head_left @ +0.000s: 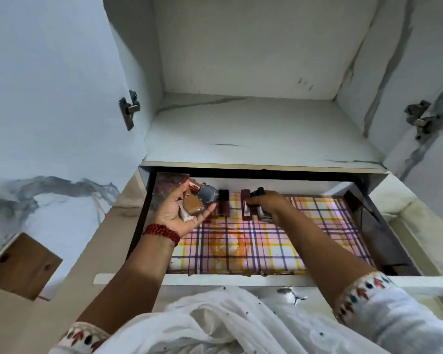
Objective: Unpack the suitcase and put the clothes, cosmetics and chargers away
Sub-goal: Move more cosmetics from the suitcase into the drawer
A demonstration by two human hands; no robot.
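Cosmetics are going into the open drawer (241, 279), one piece at a time.

The left hand (174, 215) is hovering palm-up over the drawer's back left corner. Its fingers are cupping a cluster of cosmetics (202, 199), seemingly to keep the supply close while the other hand is doing the placing. The right hand (269, 204) is reaching to the drawer's back wall, near the middle, its fingers curling round a small dark-capped bottle (264, 214). It is probably setting the bottle beside the dark red cases (221, 206) already lining that wall, so the row is building from the back and the checked liner (266, 249) toward the drawer's front is being left for more. The suitcase is not showing.
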